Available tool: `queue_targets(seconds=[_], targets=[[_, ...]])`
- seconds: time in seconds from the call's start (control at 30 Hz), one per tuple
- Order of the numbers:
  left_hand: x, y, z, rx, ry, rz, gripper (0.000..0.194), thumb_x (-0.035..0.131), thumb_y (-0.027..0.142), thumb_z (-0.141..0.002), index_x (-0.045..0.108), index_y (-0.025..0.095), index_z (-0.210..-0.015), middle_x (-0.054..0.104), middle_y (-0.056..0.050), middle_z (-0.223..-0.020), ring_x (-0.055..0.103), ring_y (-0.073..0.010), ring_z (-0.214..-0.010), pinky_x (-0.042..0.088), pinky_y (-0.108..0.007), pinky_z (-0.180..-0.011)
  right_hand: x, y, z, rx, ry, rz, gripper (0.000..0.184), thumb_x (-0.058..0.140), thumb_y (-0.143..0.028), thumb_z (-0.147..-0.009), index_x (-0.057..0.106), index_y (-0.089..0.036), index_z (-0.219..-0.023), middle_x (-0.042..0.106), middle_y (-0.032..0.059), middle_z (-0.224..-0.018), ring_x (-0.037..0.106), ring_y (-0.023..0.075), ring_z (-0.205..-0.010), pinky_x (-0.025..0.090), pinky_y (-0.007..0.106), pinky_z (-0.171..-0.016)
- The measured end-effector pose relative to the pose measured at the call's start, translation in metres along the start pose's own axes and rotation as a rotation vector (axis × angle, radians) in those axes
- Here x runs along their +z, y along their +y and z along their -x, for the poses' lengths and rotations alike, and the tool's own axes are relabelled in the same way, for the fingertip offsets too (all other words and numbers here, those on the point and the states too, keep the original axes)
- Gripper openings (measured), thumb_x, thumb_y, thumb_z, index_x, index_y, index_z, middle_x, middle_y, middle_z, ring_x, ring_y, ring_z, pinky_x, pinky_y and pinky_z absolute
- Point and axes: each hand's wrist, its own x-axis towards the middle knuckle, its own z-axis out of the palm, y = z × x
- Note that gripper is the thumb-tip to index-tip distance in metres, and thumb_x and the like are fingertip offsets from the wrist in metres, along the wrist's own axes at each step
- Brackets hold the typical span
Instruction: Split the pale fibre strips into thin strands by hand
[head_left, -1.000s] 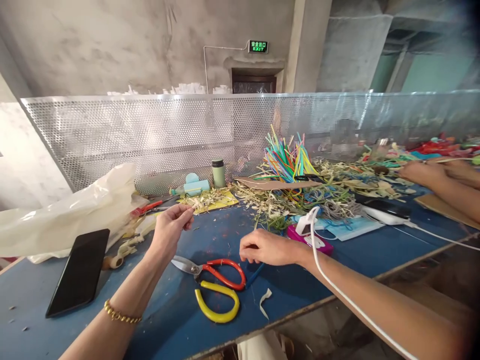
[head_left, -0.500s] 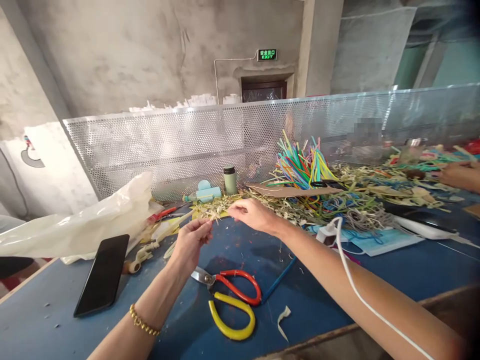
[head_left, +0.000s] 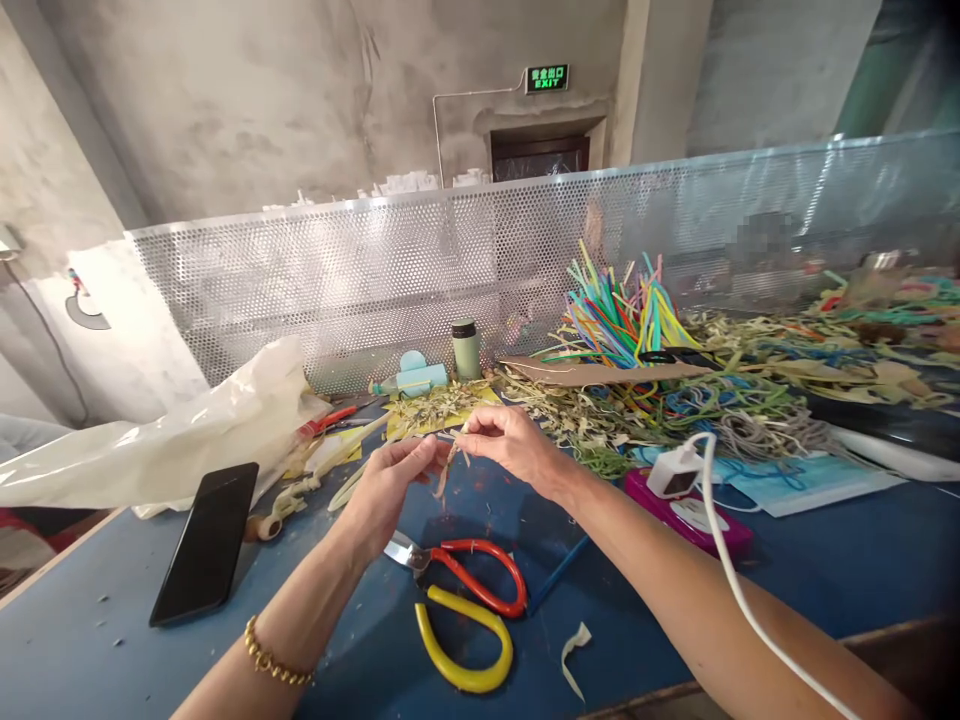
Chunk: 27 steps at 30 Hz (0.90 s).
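A thin, pale, straw-like strip (head_left: 448, 466) hangs between my two hands above the blue table. My right hand (head_left: 510, 448) pinches its upper end between thumb and fingers. From the other side my left hand (head_left: 394, 482), thumb pressed against the fingers, closes on the same strip; the exact contact is partly hidden. Below the hands lie scissors (head_left: 450, 575) with one red and one yellow handle, blades partly covered by my left hand. Just beyond my fingers, dry straw-like scraps (head_left: 442, 405) rest on a yellow sheet.
A black phone (head_left: 206, 540) and plastic bag (head_left: 165, 440) lie left. Behind stand a green bottle (head_left: 466, 352) and perforated metal screen (head_left: 375, 270). Rightward are colourful strands (head_left: 622, 310), a straw pile (head_left: 570, 405), a white charger (head_left: 675, 470) with cable and a blue mask (head_left: 817, 487).
My right hand has lowered slightly, and the strip now dangles between the hands. My left hand has shifted a little right. The view has tilted, showing more of the purple box.
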Motion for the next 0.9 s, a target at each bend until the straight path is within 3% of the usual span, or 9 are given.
queue_targets(seconds=[0.13,0.27,0.43,0.63,0.77,0.9], targets=[[0.001,0.001,0.001,-0.014,-0.053,-0.027,0.03,0.072,0.042,-0.079,0.075,0.012,-0.077,0.068,-0.006,-0.071,0.054,-0.0138,-0.068,0.038,-0.027,-0.068,0.003,-0.003,0.003,-0.002,-0.036,0.048,0.019,0.065,-0.027,-0.078,0.058,-0.016,-0.064,0.052,-0.0036,-0.06,0.045,0.0094,-0.057,0.033,0.024,-0.055],[0.004,0.002,0.002,-0.075,-0.047,0.092,0.023,0.081,0.034,-0.07,0.076,0.012,-0.074,0.063,-0.004,-0.064,0.051,-0.0111,-0.061,0.038,-0.025,-0.063,0.005,-0.007,0.005,-0.051,-0.025,0.07,0.019,0.064,-0.028,-0.08,0.059,-0.016,-0.065,0.053,-0.0028,-0.06,0.045,0.01,-0.058,0.034,0.024,-0.055],[0.003,0.005,0.001,-0.092,0.042,0.329,0.027,0.082,0.035,-0.067,0.076,0.012,-0.079,0.061,-0.002,-0.062,0.05,-0.0096,-0.058,0.039,-0.024,-0.061,0.007,-0.01,0.008,-0.034,0.042,0.002,0.03,0.058,-0.041,-0.088,0.062,-0.015,-0.073,0.059,0.0002,-0.064,0.053,0.0119,-0.059,0.04,0.025,-0.057],[0.004,0.007,0.001,0.03,0.215,0.226,0.024,0.084,0.032,-0.065,0.074,0.012,-0.072,0.059,0.0,-0.058,0.046,-0.0079,-0.056,0.035,-0.022,-0.056,0.02,-0.009,0.014,0.034,-0.066,-0.035,0.018,0.067,-0.033,-0.08,0.066,-0.015,-0.074,0.061,-0.0003,-0.064,0.052,0.011,-0.058,0.04,0.024,-0.056],[0.005,0.007,0.001,-0.044,0.128,0.351,0.023,0.082,0.031,-0.068,0.074,0.012,-0.078,0.06,0.0,-0.06,0.049,-0.008,-0.056,0.038,-0.021,-0.056,0.024,-0.006,0.015,0.024,-0.036,-0.027,0.013,0.064,-0.025,-0.079,0.064,-0.016,-0.069,0.058,-0.0018,-0.059,0.049,0.0101,-0.054,0.039,0.023,-0.053],[0.005,0.005,0.001,-0.138,0.059,0.56,0.02,0.08,0.028,-0.072,0.073,0.013,-0.083,0.066,-0.004,-0.073,0.057,-0.0092,-0.061,0.044,-0.022,-0.061,0.023,-0.005,0.015,0.007,0.024,-0.054,0.015,0.063,-0.029,-0.081,0.065,-0.017,-0.073,0.058,-0.0015,-0.058,0.049,0.0103,-0.052,0.039,0.023,-0.051]])
